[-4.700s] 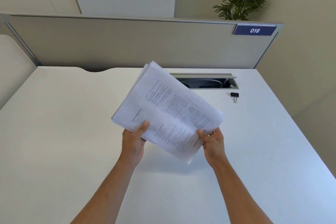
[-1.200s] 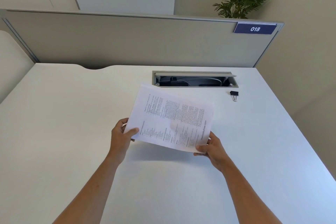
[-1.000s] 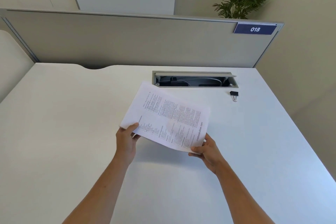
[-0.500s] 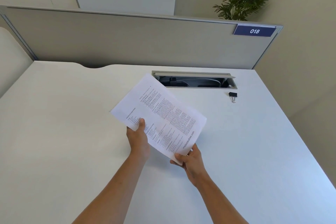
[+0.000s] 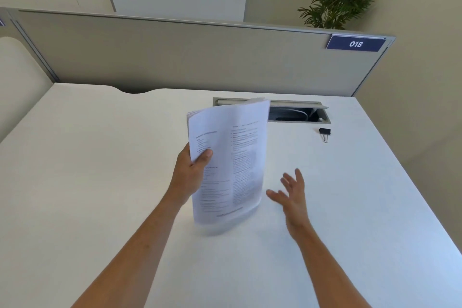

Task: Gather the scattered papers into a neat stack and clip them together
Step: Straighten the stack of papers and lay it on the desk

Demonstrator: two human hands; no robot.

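Head view: the left hand [image 5: 191, 172] has its fingers [image 5: 203, 156] clamped on the left edge of the stack of papers [image 5: 227, 165], held near upright over the white desk [image 5: 100, 170]. Print on the sheets is blurred, unreadable. The right hand [image 5: 292, 195], just right of the stack, is free, fingers spread. The black binder clip [image 5: 325, 133] lies well right of the stack, near the cable tray [image 5: 297, 112]. The blue partition plate [image 5: 355, 44] reads "018".

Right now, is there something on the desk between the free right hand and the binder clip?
Nothing visible. The right hand is open and empty, and only bare white desk lies between it and the binder clip. The left hand holds the paper stack aside.
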